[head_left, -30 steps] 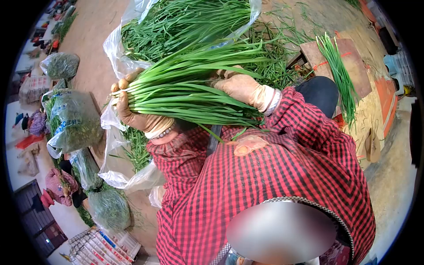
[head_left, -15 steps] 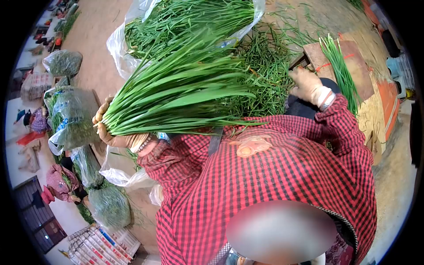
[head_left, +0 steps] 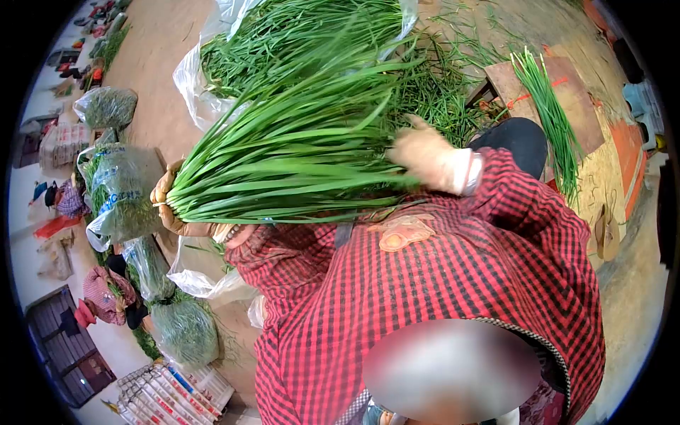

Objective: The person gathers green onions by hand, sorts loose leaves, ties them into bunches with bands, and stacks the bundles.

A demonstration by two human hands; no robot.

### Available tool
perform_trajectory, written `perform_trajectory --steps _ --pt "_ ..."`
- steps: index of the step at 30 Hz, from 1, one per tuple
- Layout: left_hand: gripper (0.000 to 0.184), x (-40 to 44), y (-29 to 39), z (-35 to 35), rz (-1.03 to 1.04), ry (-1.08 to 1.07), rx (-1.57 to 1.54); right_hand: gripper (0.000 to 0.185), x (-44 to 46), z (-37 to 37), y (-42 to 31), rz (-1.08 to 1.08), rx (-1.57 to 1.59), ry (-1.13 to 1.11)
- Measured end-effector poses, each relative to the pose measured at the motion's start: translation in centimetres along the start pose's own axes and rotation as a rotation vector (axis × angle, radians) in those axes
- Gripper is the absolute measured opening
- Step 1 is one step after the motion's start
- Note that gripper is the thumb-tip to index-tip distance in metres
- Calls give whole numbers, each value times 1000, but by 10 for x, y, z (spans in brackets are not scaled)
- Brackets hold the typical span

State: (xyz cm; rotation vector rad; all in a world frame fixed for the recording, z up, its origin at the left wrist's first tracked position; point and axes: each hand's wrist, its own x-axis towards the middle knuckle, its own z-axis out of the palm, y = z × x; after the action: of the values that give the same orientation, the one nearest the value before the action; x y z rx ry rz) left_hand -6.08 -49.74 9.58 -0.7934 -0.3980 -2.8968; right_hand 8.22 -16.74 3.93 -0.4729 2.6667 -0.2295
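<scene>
My left hand is closed round the pale stem ends of a large bunch of garlic chives. The long flat green leaves fan out to the right across the front of my body. At the leaf tips is my right hand, smeared by motion; its fingers appear to touch the leaves, but their grip does not show clearly. Beyond the bunch lies a heap of more chives in an opened clear plastic bag.
Loose trimmings cover the floor beyond my right hand. To the right, a thin bundle of green stalks lies on a low board with red ties. Filled plastic bags line the left side, and a person sits beyond them.
My right hand has moved left from near the board to the leaf tips. The bunch stays in my left hand, its leaves spread slightly wider.
</scene>
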Motion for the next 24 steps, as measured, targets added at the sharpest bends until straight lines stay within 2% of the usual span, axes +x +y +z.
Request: perform_trajectory --steps 1,2,3,4,5,7,9,10,11,12,14,15,17,19,20,21,23,24 --pt "15 -1 2 -2 44 -20 12 36 -9 11 24 55 -81 -216" --pt "16 -3 6 -6 104 15 155 36 -28 35 61 66 -10 -132" --pt "16 -5 11 -9 159 48 296 37 -36 27 66 245 26 -180" --pt "16 -6 13 -11 160 52 297 40 -47 12 74 355 53 -174" --pt "16 -6 13 -12 120 17 175 36 -52 22 93 377 100 4" --pt "17 -6 10 -13 60 -17 17 32 -60 6 100 274 417 592" --pt "16 -6 2 -12 122 69 144 31 -56 -28 83 266 754 709" --pt "16 -5 0 -11 86 27 70 34 -53 -45 67 315 970 642" --pt "15 -4 -2 -10 51 -16 0 27 -47 -60 53 289 1051 555" --pt "15 -1 -5 -12 174 -10 222 24 -33 -59 44 169 1004 628" --pt "19 -1 -10 -3 99 -32 -5 21 -11 -53 28 -147 965 729" --pt "23 -1 -12 2 77 -18 -111 20 -3 -48 19 -177 769 806" --pt "23 -2 -18 14 71 -16 -178 26 0 -61 -2 -336 593 810" --pt "21 0 -21 17 98 -42 -165 34 4 -57 -21 -362 467 654" --pt "20 0 -23 20 113 -20 -175 38 12 -45 -29 -397 306 851" --pt "20 1 -24 21 112 -18 -176 39 17 -26 -28 -318 250 828" --pt "20 3 -26 22 137 -62 -168 28 28 -4 11 -225 153 476" --pt "22 2 -27 24 160 -45 -178 27 37 14 34 -42 28 279"
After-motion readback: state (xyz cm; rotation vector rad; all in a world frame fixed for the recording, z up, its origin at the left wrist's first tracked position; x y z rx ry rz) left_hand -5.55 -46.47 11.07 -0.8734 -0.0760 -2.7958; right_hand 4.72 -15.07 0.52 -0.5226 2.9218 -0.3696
